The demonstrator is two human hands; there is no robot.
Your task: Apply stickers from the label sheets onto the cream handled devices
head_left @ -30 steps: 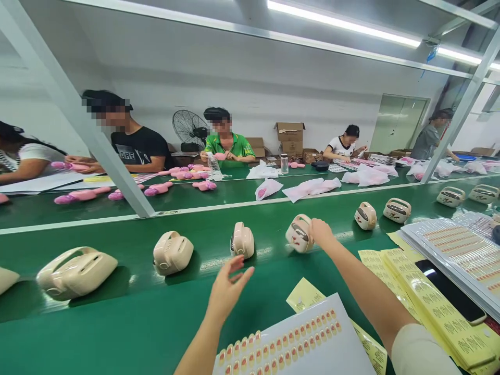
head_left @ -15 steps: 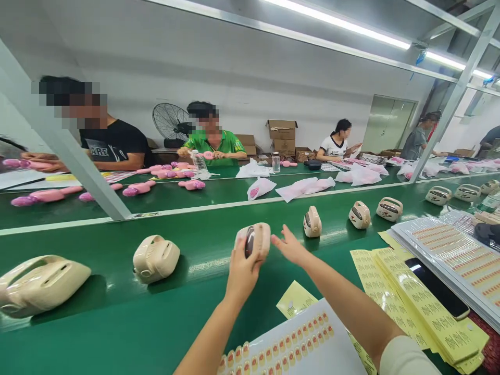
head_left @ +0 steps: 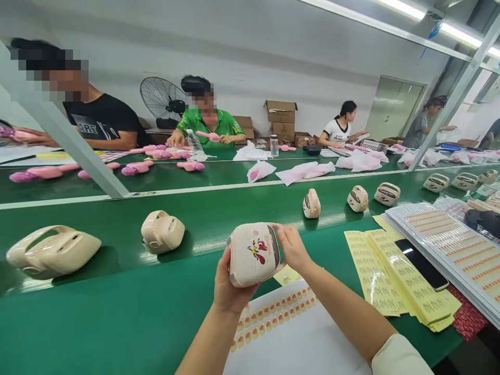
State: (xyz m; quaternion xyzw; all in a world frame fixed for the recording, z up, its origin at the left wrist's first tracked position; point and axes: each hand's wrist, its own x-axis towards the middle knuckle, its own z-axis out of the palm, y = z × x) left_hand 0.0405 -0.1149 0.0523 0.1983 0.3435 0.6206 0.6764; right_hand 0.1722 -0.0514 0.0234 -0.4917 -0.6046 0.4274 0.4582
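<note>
A cream portable speaker [head_left: 253,255] with a red and yellow picture on its mesh front is held up in both hands, tilted on its side. My left hand [head_left: 233,286] grips it from below and the left. On the right, my right hand [head_left: 294,247] has its fingers around the carry handle. Beneath them lies a white sheet of small oval stickers [head_left: 273,317], partly covered by my arms. A yellow label sheet [head_left: 287,275] shows just behind the speaker.
More speakers stand on the green belt, including one at the left [head_left: 163,233] and one farther right [head_left: 311,204]. Yellow label sheets [head_left: 410,281], a phone [head_left: 422,264] and stacked sticker sheets [head_left: 449,245] lie at my right. Co-workers sit opposite with pink hairbrush-like items [head_left: 136,167].
The speaker has been turned so its printed front faces me, and brought closer. My right hand, apart from it before, has closed on its handle. The two left-hand speakers shifted slightly right in view.
</note>
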